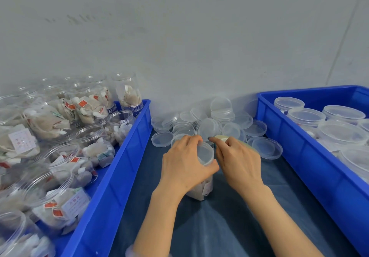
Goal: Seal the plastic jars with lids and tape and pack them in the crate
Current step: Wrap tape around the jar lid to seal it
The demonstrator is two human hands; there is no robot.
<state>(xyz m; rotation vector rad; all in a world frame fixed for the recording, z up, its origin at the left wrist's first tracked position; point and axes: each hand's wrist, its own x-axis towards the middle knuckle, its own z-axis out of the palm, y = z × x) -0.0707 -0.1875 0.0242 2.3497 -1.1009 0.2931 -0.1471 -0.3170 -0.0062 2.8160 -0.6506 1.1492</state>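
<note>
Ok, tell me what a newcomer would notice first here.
At centre, the left hand grips a lidded jar while the right hand holds a tape roll beside it. Loose clear lids pile behind, between the left blue crate of open filled jars and the right blue crate of capped jars.

my left hand [185, 163] grips the lid [205, 153] on the jar [199, 191], fingers curled round its rim | my right hand [237, 161], just right of that grip, holds the tape roll [221, 137] | loose lids [209, 125] heaped beyond my grip | left crate [111, 187]: open jars [60, 117] | right crate [299, 157]: lidded jars [305, 115]
</note>
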